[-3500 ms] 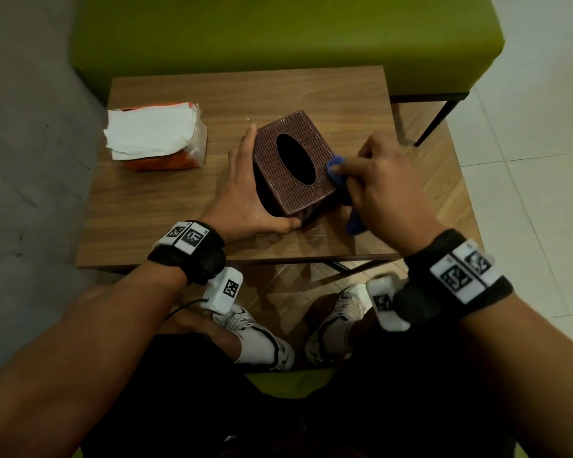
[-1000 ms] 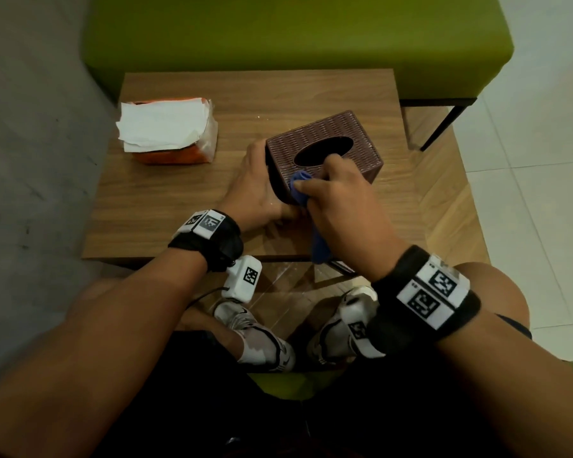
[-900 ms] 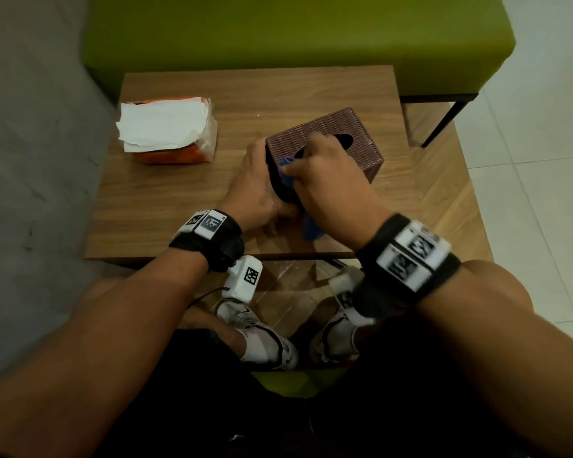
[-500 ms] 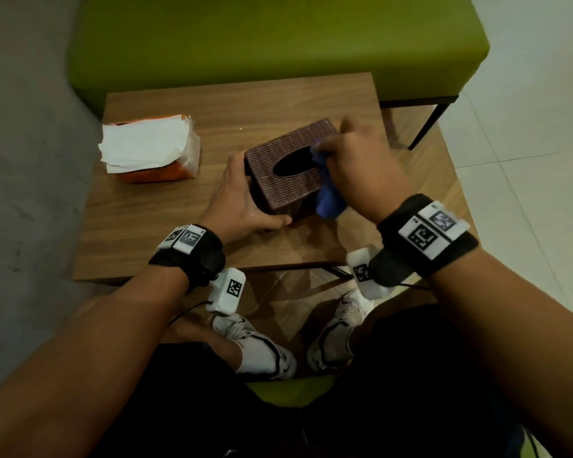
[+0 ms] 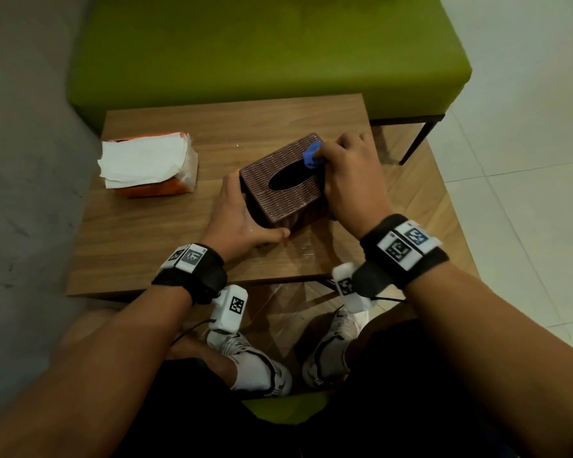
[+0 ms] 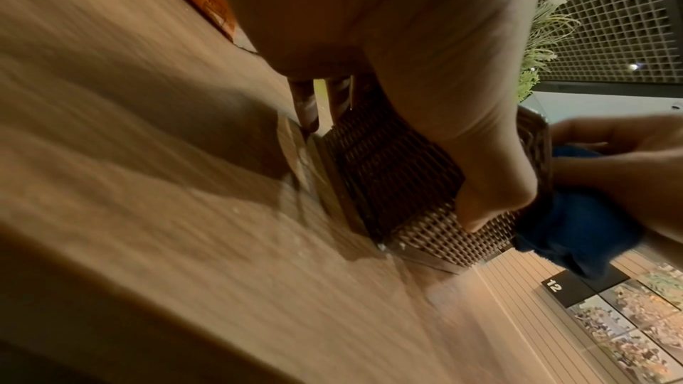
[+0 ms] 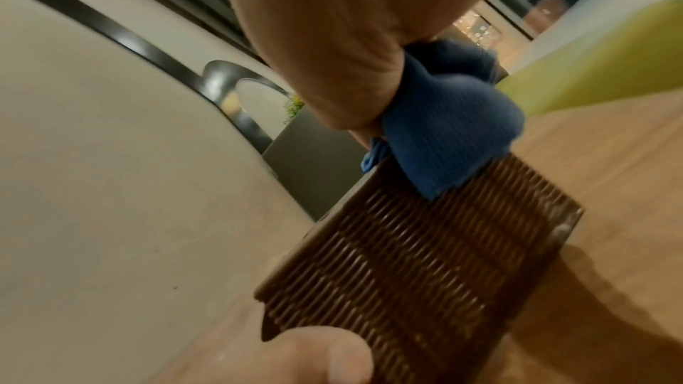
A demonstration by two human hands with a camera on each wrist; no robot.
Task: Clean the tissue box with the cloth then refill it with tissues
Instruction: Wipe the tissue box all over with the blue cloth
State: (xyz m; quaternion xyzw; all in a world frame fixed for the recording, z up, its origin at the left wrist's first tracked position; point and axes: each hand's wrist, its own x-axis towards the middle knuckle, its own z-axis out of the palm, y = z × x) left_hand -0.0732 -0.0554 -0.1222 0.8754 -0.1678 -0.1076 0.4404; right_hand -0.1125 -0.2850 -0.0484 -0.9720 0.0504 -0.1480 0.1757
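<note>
The brown woven tissue box [image 5: 280, 190] stands on the wooden table [image 5: 166, 246], its oval slot facing up and dark. My left hand [image 5: 242, 218] holds the box's left side, thumb wrapped round the near face; the left wrist view shows that thumb pressed on the weave of the tissue box [image 6: 388, 180]. My right hand [image 5: 351, 180] grips a bunched blue cloth [image 5: 311, 155] against the far right corner of the box top. In the right wrist view the blue cloth [image 7: 451, 127] lies on the upper edge of the tissue box [image 7: 406, 259]. The blue cloth [image 6: 576, 224] also hangs past the right side.
An opened orange pack of white tissues [image 5: 149, 166] lies at the table's far left. A green upholstered bench [image 5: 265, 51] with a dark metal leg [image 5: 414, 143] stands behind the table. My knees and white shoes [image 5: 255, 361] are under the near edge.
The right hand has wiped the cloth from the box's near left corner across the top to its far right corner. The left hand still steadies the box, which was turned earlier.
</note>
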